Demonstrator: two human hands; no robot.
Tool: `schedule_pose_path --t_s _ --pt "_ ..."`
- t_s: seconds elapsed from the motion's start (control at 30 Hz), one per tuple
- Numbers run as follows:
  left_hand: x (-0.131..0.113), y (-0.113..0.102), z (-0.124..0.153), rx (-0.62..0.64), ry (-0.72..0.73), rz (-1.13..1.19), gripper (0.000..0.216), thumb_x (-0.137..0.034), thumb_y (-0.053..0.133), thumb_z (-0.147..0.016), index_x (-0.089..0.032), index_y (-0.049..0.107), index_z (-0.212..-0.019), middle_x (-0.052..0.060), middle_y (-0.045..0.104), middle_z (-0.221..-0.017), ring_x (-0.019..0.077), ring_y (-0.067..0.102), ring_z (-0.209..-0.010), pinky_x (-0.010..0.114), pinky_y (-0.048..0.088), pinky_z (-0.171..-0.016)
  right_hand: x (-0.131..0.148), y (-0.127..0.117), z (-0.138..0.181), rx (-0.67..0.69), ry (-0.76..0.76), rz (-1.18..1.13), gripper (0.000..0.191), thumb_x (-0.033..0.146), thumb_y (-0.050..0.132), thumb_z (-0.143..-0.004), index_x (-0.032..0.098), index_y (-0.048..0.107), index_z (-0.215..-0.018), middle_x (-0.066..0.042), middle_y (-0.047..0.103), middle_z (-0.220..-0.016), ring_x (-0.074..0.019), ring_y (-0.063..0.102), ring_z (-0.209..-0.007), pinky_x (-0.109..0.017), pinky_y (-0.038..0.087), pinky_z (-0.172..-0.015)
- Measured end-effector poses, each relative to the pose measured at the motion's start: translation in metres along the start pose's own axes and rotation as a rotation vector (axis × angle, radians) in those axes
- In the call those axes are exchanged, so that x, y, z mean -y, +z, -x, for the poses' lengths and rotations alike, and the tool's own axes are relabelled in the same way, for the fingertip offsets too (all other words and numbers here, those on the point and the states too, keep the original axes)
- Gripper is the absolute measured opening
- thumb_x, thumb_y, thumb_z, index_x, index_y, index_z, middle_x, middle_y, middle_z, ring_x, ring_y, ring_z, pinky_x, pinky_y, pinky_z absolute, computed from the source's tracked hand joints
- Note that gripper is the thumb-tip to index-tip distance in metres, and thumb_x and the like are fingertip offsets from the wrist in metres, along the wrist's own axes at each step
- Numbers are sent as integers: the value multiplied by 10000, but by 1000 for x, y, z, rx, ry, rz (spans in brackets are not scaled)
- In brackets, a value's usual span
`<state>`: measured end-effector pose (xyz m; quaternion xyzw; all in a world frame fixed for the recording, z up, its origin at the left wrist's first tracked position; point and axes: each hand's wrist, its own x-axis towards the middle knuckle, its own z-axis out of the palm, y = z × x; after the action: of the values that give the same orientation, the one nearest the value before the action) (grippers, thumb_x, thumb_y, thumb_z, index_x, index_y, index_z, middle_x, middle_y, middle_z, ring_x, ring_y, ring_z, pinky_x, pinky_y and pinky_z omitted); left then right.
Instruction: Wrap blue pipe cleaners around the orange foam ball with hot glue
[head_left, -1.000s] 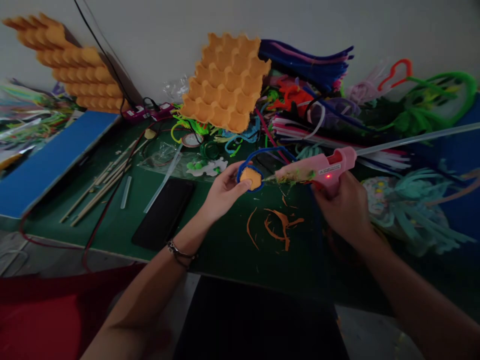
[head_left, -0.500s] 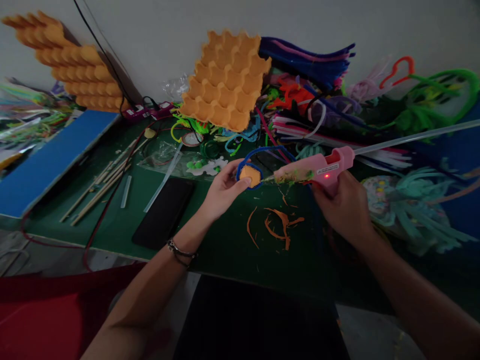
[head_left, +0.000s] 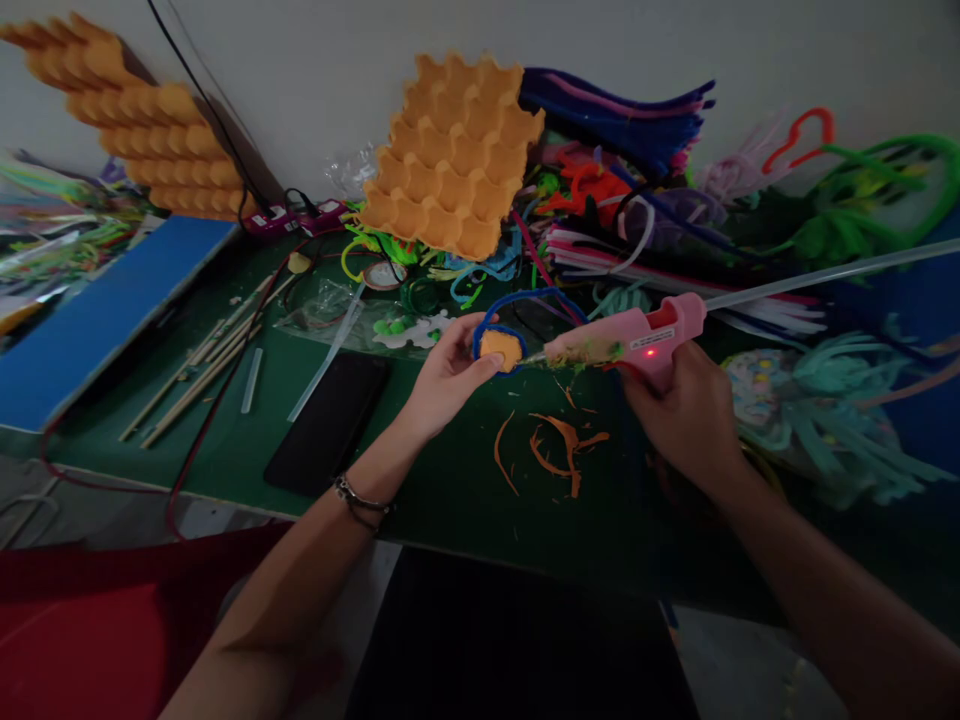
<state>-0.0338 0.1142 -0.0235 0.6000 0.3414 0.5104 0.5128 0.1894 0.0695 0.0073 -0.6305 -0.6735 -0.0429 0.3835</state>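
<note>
Between thumb and fingers, my left hand [head_left: 450, 375] pinches a small orange egg-carton cup [head_left: 504, 346]. A blue pipe cleaner [head_left: 517, 297] runs round the cup's rim, and its loose end arcs up and to the right. My right hand [head_left: 686, 410] is wrapped round the handle of a pink hot glue gun [head_left: 637, 335], whose red light is lit. A long clear glue stick [head_left: 832, 272] sticks out of the gun's back. The nozzle tip is at the right edge of the cup; whether it touches I cannot tell.
Orange scraps [head_left: 562, 445] lie on the green table [head_left: 450, 500] below my hands. A black phone [head_left: 328, 422] and wooden sticks [head_left: 210, 375] are at the left. Behind stand an orange egg tray [head_left: 457, 155] and bundles of pipe cleaners [head_left: 622, 115]. Teal pipe cleaners [head_left: 832, 430] lie at the right.
The glue gun has shifted very slightly left along the cup's rim. Both hands keep their grips, and the view has moved a little.
</note>
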Motion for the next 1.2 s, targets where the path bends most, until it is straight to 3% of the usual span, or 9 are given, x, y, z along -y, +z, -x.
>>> schedule_pose_path --t_s 0.37,0.63,1.0,1.2 --pt "-4 4 0 -26 -42 175 391 -309 725 -673 -220 550 -1011 30 593 -1137 123 596 -904 229 527 -760 -5 2 2 -53 -129 -15 293 260 522 -695 257 235 -633 40 297 -549 -129 330 -461 -281 290 -439" --pt "-6 6 0 -47 -75 220 378 -260 731 -642 -224 552 -973 12 593 -1099 112 589 -857 229 521 -746 -5 3 3 -59 -180 -18 275 224 533 -718 252 269 -646 15 395 -566 -151 430 -490 -281 321 -442" --pt "-13 11 -2 -115 -190 197 298 -181 688 -642 -204 530 -893 -9 573 -915 98 573 -766 220 513 -720 -7 5 8 -30 -175 53 70 206 537 -751 208 479 -789 -94 604 -778 -232 588 -672 -331 416 -525" --pt "-13 12 -2 -203 -301 162 272 -183 687 -659 -186 531 -881 -10 569 -898 90 568 -747 194 491 -640 -4 4 10 -34 -144 211 254 299 535 -770 192 543 -999 -115 615 -880 -236 581 -684 -326 416 -507"
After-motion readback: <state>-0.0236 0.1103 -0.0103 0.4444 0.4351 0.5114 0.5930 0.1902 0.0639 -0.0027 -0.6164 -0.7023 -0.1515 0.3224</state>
